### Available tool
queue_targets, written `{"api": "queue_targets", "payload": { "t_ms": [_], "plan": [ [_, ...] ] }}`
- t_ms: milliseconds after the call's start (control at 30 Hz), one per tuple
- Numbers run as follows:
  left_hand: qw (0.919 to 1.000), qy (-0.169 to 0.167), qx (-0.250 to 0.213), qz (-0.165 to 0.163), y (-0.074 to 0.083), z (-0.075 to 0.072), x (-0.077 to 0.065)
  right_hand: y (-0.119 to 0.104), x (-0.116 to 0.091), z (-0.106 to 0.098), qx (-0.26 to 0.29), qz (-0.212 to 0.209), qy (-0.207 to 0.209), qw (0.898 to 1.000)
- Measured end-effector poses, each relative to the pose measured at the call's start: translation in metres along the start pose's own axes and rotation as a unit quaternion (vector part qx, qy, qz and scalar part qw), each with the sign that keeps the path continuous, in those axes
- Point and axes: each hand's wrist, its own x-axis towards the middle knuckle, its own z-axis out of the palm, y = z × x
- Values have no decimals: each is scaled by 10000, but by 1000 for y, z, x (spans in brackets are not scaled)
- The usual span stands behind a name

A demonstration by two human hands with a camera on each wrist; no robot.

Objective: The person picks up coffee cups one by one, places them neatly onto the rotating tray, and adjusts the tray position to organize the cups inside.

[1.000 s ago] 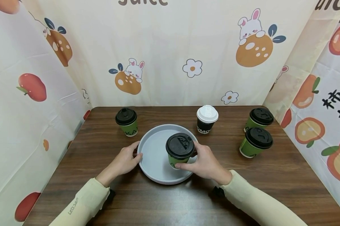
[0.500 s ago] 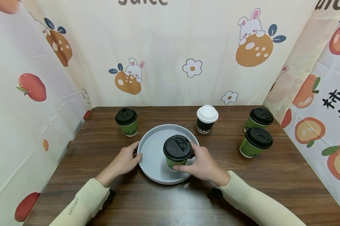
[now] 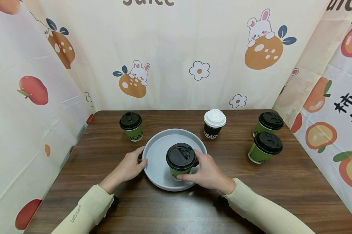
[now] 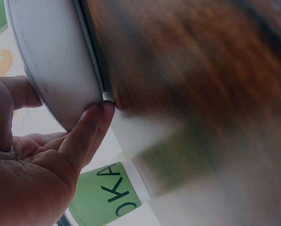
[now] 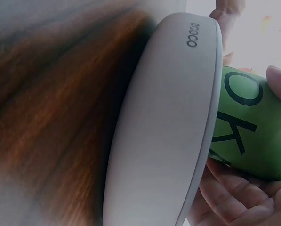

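Note:
My right hand [image 3: 209, 172] grips a green paper coffee cup [image 3: 181, 158] with a black lid, thumb on its near side and fingers behind. The cup is upright over the front right part of a round grey tray [image 3: 156, 154]. At the tray's left edge, my left hand [image 3: 131, 165] holds the rim. In the left wrist view, the thumb and fingers of that hand [image 4: 41, 169] lie on either side of the tray's wall [image 4: 60, 56]. The right wrist view shows the green cup [image 5: 253, 117] behind the tray's raised rim [image 5: 164, 122].
Behind the tray's left side stands another green cup [image 3: 132, 126] with a black lid. A black cup with a white lid [image 3: 214, 123] is at the back. Two green cups, a nearer one [image 3: 264, 148] and a farther one [image 3: 268, 123], stand at the right. Printed curtains [image 3: 170, 48] enclose the brown table [image 3: 152, 211].
My right hand has moved the green cup a little left and toward me over the tray. The left hand and the tray have stayed in place.

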Motion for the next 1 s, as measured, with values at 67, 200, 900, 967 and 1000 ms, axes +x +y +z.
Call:
{"api": "queue_targets", "payload": {
  "t_ms": [67, 200, 900, 967, 1000],
  "plan": [
    [10000, 5, 8, 4, 0, 0, 0, 1, 0, 1, -2, -6, -27, 10000],
    [10000, 13, 12, 11, -1, 0, 0, 2, 0, 3, 45, -12, -70, 10000],
    [9999, 71, 69, 117, -2, 0, 0, 1, -3, 7, 49, -49, -276, 9996],
    [9999, 79, 73, 114, -1, 0, 0, 1, -3, 7, 52, -41, -306, 9995],
    [9999, 78, 79, 119, -2, 0, 1, 1, -4, 7, 46, -43, -320, 9995]
  ]
}}
